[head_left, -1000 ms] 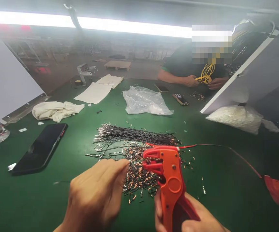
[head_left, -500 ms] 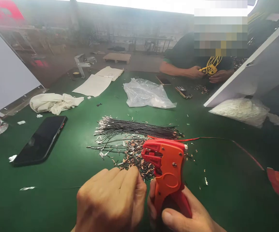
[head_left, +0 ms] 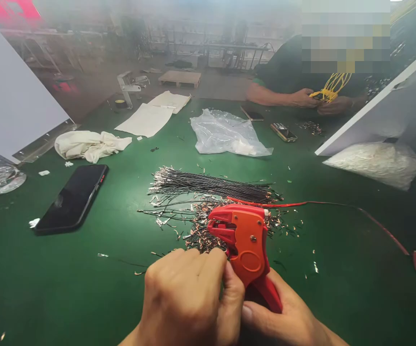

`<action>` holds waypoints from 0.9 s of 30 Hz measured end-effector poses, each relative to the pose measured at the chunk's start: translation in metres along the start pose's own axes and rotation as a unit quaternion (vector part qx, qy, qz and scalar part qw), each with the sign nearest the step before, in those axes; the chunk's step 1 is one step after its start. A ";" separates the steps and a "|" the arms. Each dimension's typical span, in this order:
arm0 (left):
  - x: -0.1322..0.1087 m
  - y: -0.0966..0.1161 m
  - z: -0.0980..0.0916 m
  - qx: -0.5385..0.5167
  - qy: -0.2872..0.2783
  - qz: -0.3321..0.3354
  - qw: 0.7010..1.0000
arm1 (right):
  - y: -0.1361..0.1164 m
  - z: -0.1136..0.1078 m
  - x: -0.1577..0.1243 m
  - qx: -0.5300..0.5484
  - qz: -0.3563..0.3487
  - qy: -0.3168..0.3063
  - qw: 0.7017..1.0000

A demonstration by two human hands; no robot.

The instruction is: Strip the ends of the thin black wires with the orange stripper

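Observation:
My right hand (head_left: 290, 317) is wrapped round the grip of a red and orange wire stripper (head_left: 250, 240), whose jaws point left and stand apart. My left hand (head_left: 189, 293) is closed, knuckles up, against the stripper's near side. A thin black wire (head_left: 130, 263) with a silvery terminal at its far end sticks out to the left from behind this fist; the fingertips gripping it are hidden. Beyond the stripper lies a bundle of black wires (head_left: 211, 185) with terminals on the left and bare copper ends on the right. Loose wire clippings (head_left: 202, 226) are heaped beneath the tool.
A phone (head_left: 72, 199) and a white cloth (head_left: 90, 145) lie at left. Farther back are paper sheets (head_left: 146, 119) and a clear plastic bag (head_left: 229, 134). A full bag (head_left: 377, 161) sits by the right panel. Across the table, a co-worker's hands (head_left: 307, 97) hold yellow wires.
My left fist has moved right, up against the stripper, drawing the black wire and its terminal to the right. The stripper stays in my right hand. The view has shifted slightly.

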State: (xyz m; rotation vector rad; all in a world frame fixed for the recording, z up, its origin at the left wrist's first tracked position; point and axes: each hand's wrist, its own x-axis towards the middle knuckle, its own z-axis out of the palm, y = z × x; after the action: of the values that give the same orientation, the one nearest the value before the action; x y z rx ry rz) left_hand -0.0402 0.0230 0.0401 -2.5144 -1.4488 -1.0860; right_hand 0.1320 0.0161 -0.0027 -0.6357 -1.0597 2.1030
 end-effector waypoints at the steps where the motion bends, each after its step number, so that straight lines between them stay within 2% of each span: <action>1: 0.000 0.000 0.000 -0.001 -0.004 -0.006 1.000 | 0.000 0.000 -0.001 -0.001 0.008 0.000 1.000; 7: -0.003 0.000 0.003 -0.012 0.004 -0.030 0.999 | -0.006 0.002 -0.003 -0.018 0.065 0.041 0.997; 10: -0.003 0.000 0.002 -0.017 -0.020 -0.032 0.999 | -0.006 0.004 -0.004 -0.019 0.065 0.067 0.995; 15: -0.004 -0.001 0.002 -0.020 -0.014 -0.036 0.999 | -0.002 0.004 -0.005 -0.023 0.088 0.103 0.990; 23: -0.005 0.003 0.009 -0.019 0.010 -0.056 0.998 | -0.001 0.008 -0.006 -0.032 0.104 0.205 0.973; 27: -0.003 0.002 0.009 -0.010 0.006 -0.039 0.999 | -0.002 0.008 -0.006 -0.041 0.117 0.217 0.968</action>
State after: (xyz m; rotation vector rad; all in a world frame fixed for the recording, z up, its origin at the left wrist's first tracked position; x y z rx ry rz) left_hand -0.0342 0.0229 0.0322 -2.4805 -1.5524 -1.1300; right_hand 0.1305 0.0084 0.0041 -1.2478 -0.8562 1.9854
